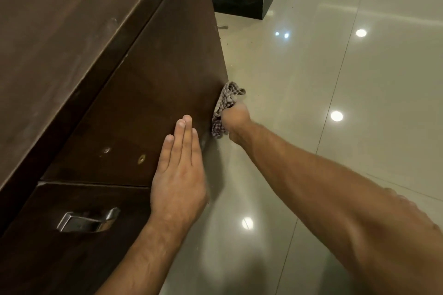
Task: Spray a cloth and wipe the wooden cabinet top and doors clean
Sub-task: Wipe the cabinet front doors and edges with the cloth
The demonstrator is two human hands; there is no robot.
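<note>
The dark wooden cabinet fills the left half, its top (60, 38) streaked with dust. Below it runs a long door (148, 93) with two bare screw holes. My left hand (178, 170) lies flat on that door's lower part, fingers straight and together. My right hand (236, 122) grips a bunched checked cloth (224, 103) and presses it against the door's bottom edge, close to the floor. A second door (72, 246) nearer to me carries a metal handle (88, 220).
Glossy pale floor tiles (335, 79) with light reflections spread to the right. A white wall corner with a black skirting board (239, 5) stands beyond the cabinet's far end, with some debris on the floor beside it.
</note>
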